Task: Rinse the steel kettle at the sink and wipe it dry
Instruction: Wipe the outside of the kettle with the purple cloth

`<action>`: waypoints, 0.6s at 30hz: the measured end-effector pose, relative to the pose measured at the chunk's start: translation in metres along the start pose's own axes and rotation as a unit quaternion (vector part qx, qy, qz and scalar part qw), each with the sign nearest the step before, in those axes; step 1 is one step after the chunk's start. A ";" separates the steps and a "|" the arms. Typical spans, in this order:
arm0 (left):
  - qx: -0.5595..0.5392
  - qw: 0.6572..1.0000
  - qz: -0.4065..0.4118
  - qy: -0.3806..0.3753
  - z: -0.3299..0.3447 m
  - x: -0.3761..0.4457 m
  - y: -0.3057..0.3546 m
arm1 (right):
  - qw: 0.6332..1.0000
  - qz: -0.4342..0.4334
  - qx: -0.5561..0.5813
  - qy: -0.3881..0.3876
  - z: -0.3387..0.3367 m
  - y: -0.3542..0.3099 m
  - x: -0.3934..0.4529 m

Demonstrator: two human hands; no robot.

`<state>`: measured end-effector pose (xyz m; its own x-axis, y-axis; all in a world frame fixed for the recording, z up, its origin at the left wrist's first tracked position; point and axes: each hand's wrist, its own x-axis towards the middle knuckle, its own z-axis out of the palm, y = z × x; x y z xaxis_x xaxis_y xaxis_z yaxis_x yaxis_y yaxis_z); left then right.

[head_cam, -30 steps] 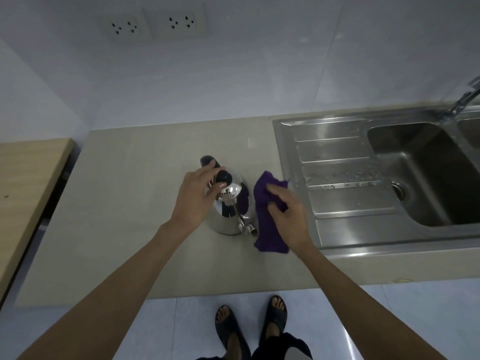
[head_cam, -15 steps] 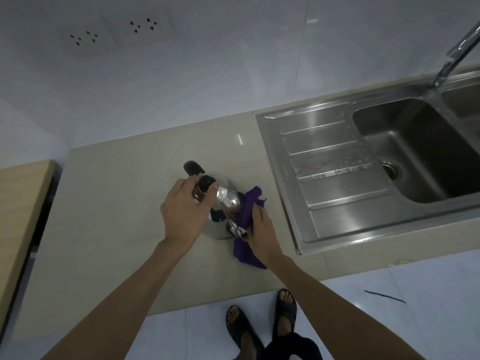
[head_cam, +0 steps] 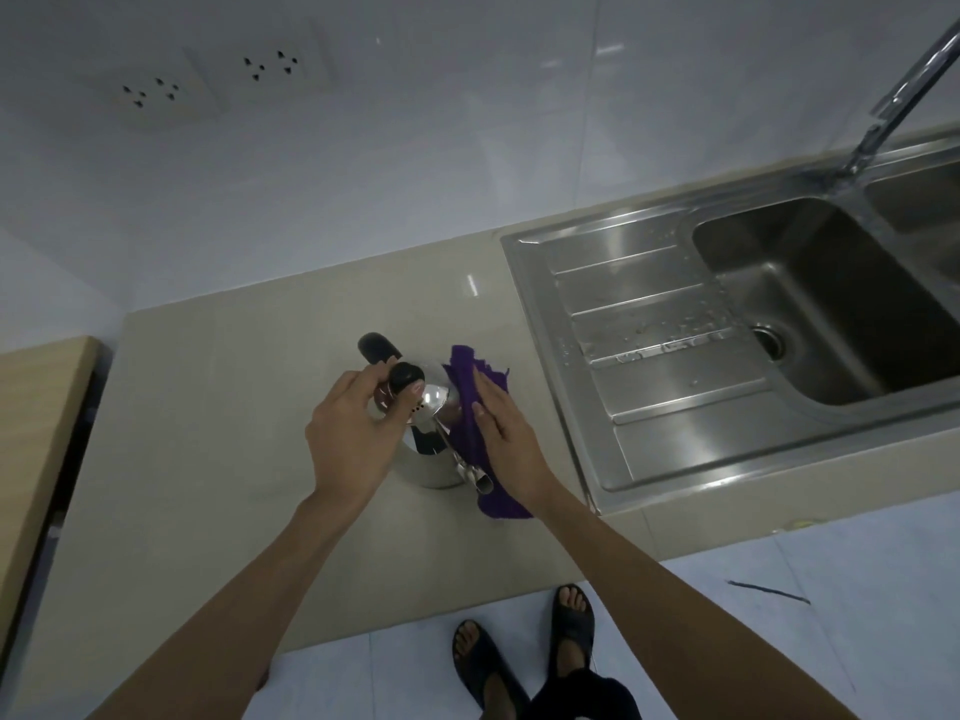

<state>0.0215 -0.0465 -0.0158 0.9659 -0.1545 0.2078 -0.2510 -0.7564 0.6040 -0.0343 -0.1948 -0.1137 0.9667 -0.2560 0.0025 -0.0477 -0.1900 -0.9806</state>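
The steel kettle (head_cam: 434,462) stands upright on the beige counter (head_cam: 208,433), left of the sink. Its black handle (head_cam: 378,348) points away from me and its spout (head_cam: 480,480) points toward me. My left hand (head_cam: 350,439) rests on top of the kettle, fingers around the black lid knob (head_cam: 407,377). My right hand (head_cam: 511,444) presses a purple cloth (head_cam: 470,402) flat against the kettle's right side; the cloth's lower end (head_cam: 501,506) hangs onto the counter.
A steel sink (head_cam: 810,309) with a wet draining board (head_cam: 670,356) lies to the right, its tap (head_cam: 904,90) at the back. Wall sockets (head_cam: 213,80) sit above. A wooden surface (head_cam: 36,433) adjoins the counter on the left. My sandalled feet (head_cam: 524,646) stand below.
My right hand has slid the purple cloth up along the kettle's right side, toward the lid. My left hand has stayed on the knob. The view has shifted left and closer.
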 end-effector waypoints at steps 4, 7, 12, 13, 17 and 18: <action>0.018 1.000 0.001 0.003 0.001 -0.002 0.003 | 0.991 0.104 -0.081 0.018 0.007 0.029 -0.007; 0.019 1.000 0.001 -0.005 0.000 -0.001 0.002 | 0.990 0.082 -0.117 0.013 -0.003 0.022 0.003; -0.006 1.000 0.006 -0.007 0.000 -0.002 0.001 | 0.978 -0.146 -0.138 0.059 0.004 -0.016 0.009; -0.004 1.000 0.004 -0.003 0.001 -0.002 0.001 | 0.979 -0.134 -0.142 0.061 0.008 -0.009 0.008; 0.027 1.000 -0.001 0.011 0.005 0.000 0.003 | 0.987 0.092 -0.128 -0.017 -0.003 0.020 -0.003; 0.029 1.000 -0.003 0.009 0.005 0.001 0.003 | 0.983 0.116 -0.139 -0.042 -0.007 0.021 -0.004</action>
<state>0.0219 -0.0518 -0.0175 0.9657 -0.1393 0.2192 -0.2415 -0.7923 0.5602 -0.0414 -0.2044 -0.1331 0.9387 -0.2457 -0.2417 -0.3242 -0.3912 -0.8613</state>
